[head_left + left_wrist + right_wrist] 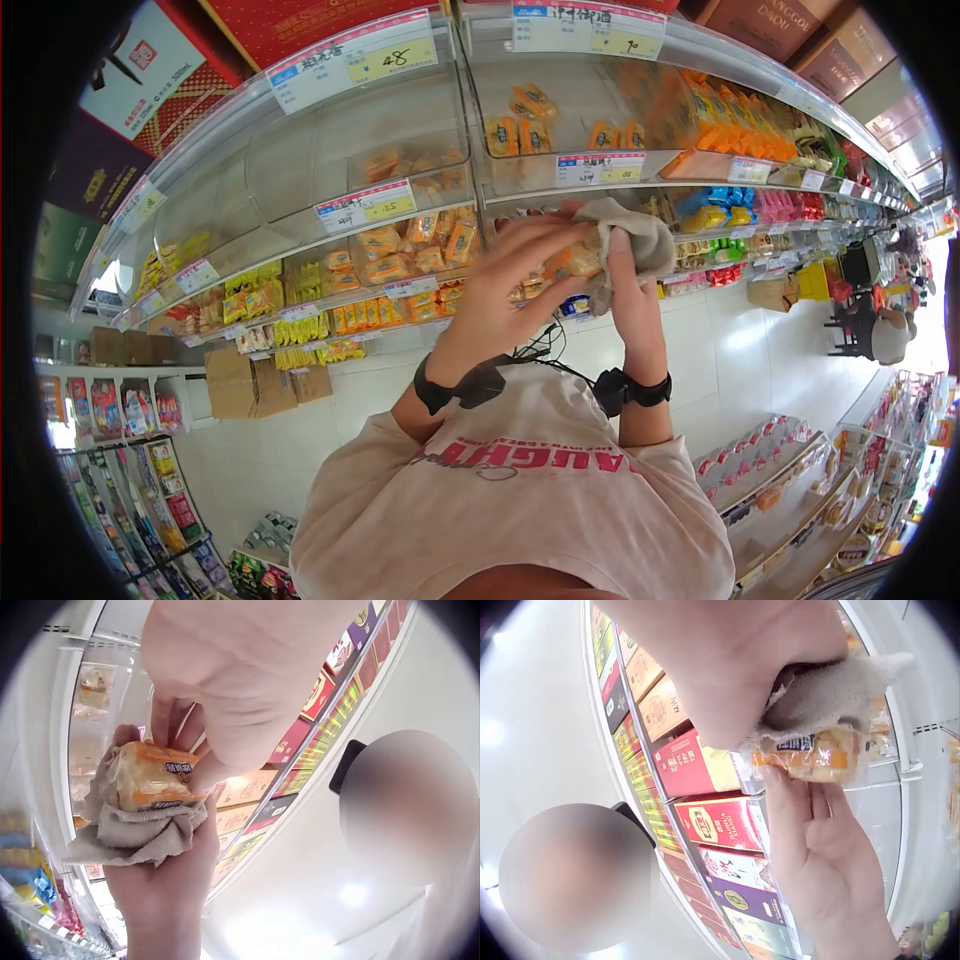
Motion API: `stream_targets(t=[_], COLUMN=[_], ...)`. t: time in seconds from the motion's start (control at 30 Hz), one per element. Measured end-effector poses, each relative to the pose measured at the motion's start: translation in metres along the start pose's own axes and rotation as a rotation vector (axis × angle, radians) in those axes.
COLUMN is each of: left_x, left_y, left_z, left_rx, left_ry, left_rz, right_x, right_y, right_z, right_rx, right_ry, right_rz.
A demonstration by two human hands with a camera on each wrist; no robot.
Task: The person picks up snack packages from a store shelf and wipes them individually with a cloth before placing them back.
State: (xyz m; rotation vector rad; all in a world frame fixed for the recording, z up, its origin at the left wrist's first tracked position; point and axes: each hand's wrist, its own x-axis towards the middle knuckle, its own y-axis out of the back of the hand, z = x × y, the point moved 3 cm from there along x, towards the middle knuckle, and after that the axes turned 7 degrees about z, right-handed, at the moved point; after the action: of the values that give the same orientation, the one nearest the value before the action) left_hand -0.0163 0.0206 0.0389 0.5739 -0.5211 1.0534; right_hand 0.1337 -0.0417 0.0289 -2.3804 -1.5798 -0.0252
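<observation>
In front of the chest, between both hands, is a snack cake in a clear and orange wrapper (154, 776). My left hand (510, 285) pinches one end of it between thumb and fingers. With my right hand (635, 310) I hold a crumpled grey-beige cloth (640, 240), pressed round the snack cake. In the left wrist view the cloth lies under and behind the wrapper, and in the right wrist view it covers the wrapper's upper side. Part of the right hand's fingers is hidden behind the cloth.
A shelf with clear plastic bins (560, 120) stands right ahead, holding similar orange packs (420, 240) and yellow ones. Price tags (365, 205) line the bin fronts. Boxes stand along the top. Below are cardboard boxes (260, 385) on the white floor (740, 340), and black cables hang near the waist.
</observation>
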Motion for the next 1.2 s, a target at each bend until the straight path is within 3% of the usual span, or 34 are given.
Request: stream_targets(t=[0.13,0.17,0.23,0.4,0.53,0.63,0.73,0.83,0.93,1.03,1.2], left_x=[-0.004,-0.007,-0.015,-0.022,-0.029,-0.031,-0.031,-0.032,-0.027,-0.017,-0.023], left_y=[0.015,0.018,0.022,0.037,0.043,0.044,0.039,0.033,0.028,0.017,0.006], left_z=[-0.010,-0.014,-0.021,-0.024,-0.028,-0.037,-0.037,-0.043,-0.037,-0.021,-0.027], left_rx=[0.052,-0.048,-0.243,-0.487,-0.522,-0.524,-0.553,-0.635,-0.692,-0.503,-0.443], left_ry=[0.031,0.103,0.252,0.339,0.349,0.286,0.349,0.390,0.401,0.353,0.464], left_rz=[-0.021,0.004,0.056,0.195,0.260,0.258,0.275,0.269,0.141,0.183,0.310], right_x=[-0.005,-0.007,-0.008,-0.014,-0.018,-0.020,-0.023,-0.025,-0.025,-0.023,-0.026], right_y=[0.010,0.010,0.008,-0.005,-0.021,-0.023,-0.021,-0.012,0.001,0.014,0.044], right_z=[0.031,0.035,0.036,0.033,0.035,0.043,0.039,0.020,0.016,0.000,0.011], right_rx=[-0.030,-0.057,-0.025,-0.155,-0.049,-0.143,-0.142,-0.386,-0.335,-0.400,-0.160], right_ry=[-0.192,-0.230,-0.177,-0.155,-0.137,-0.214,-0.224,0.106,0.292,0.472,0.188], right_rz=[0.064,0.091,0.034,-0.168,-0.116,-0.008,0.010,-0.173,-0.270,-0.288,0.094])
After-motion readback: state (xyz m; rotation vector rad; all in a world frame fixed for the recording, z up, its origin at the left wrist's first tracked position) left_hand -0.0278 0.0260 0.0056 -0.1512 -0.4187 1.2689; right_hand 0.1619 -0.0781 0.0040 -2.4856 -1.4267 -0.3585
